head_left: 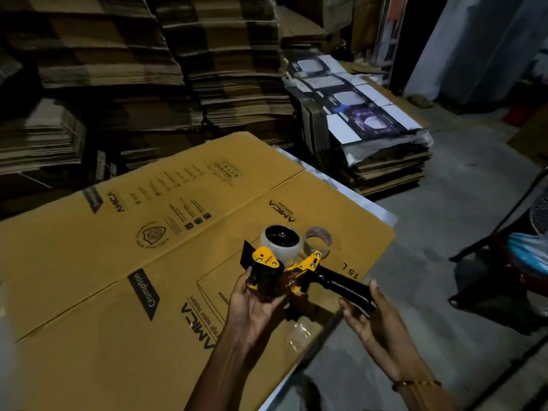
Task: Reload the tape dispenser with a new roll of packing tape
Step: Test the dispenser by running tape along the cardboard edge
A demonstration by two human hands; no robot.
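In the lower middle of the frame, the left hand (pixel 255 307) is gripping the tape dispenser (pixel 284 271), while the right hand (pixel 370 318) is supporting its handle (pixel 344 287) with relaxed fingers. The new roll (pixel 281 243) is perhaps not seated fully; tilting could be letting it slip off.

Tape dispenser (pixel 284 268) — glossy black plastic, yellow painted metal; flattened carton (pixel 148 262) — matt cardboard.

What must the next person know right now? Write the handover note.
Left hand grips the roller end of the yellow tape dispenser, held above the flattened carton.
Right hand lies open under the black handle.
New clear tape roll appears seated on the dispenser's hub.
Empty cardboard core sits on the carton behind it.
Left: thread the tape end over the roller to the blade; whether this has started cannot be seen.
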